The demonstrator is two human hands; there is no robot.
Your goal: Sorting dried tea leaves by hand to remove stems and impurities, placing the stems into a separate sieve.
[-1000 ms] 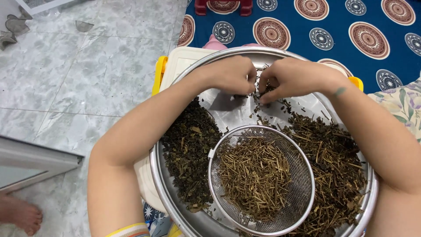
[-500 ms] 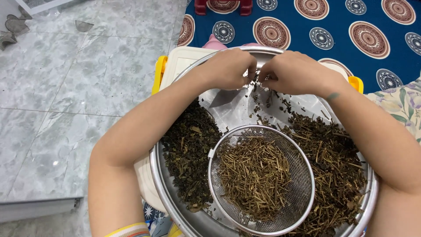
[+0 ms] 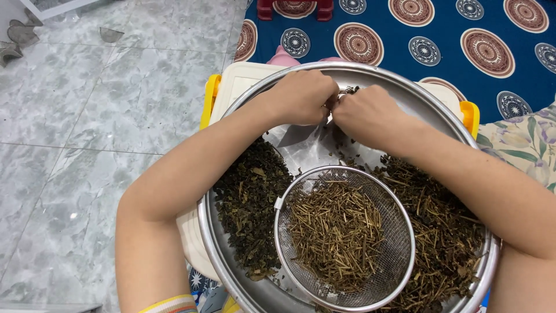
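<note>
A big round metal tray (image 3: 405,93) lies under my arms. Dark dried leaves (image 3: 249,197) are heaped on its left side, and mixed dried leaves and stems (image 3: 446,232) on its right. A wire mesh strainer (image 3: 344,237) in the tray holds pale dried stems. My left hand (image 3: 304,95) and my right hand (image 3: 368,113) meet at the tray's far side, fingers pinched together on a small sprig of dried herb (image 3: 346,91). The fingertips are hidden under the knuckles.
The tray rests on a cream plastic box with yellow latches (image 3: 209,98). Grey marble floor tiles (image 3: 87,116) lie to the left. A blue mat with round patterns (image 3: 463,40) spreads beyond the tray. Floral fabric (image 3: 527,139) is at the right edge.
My two hands have closed in toward each other at the tray's far side. The view has shifted a little; the strainer and heaps stay put.
</note>
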